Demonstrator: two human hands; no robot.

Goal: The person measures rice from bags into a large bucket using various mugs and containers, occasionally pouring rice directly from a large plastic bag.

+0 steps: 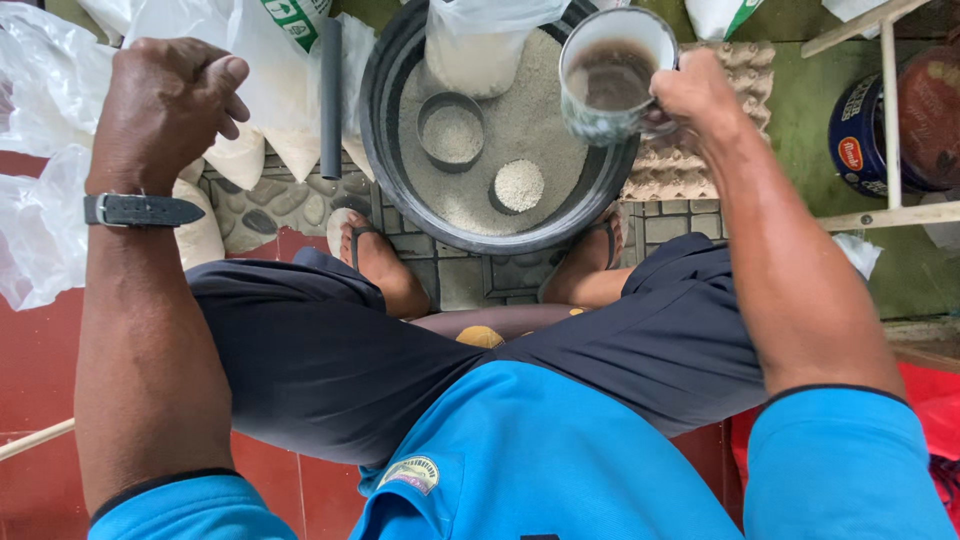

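- I'm seeing the right hand clamped on the handle side of a metal mug, holding it over the far right rim of the dark round basin.
- Mug is looking rigid and light; inside is dim, can't tell how much grain it's carrying. The handle is the sane grip point, since the smooth wall would likely be slippery.
- White grain in the basin is loose and pourable, so it's going to spill with any tilt.
- Right forearm is reaching forward, wrist bent inward, mug mouth tipping toward the camera.
- Left hand is curled into a loose fist above the plastic bags; I can't tell whether it's pinching a bag edge.
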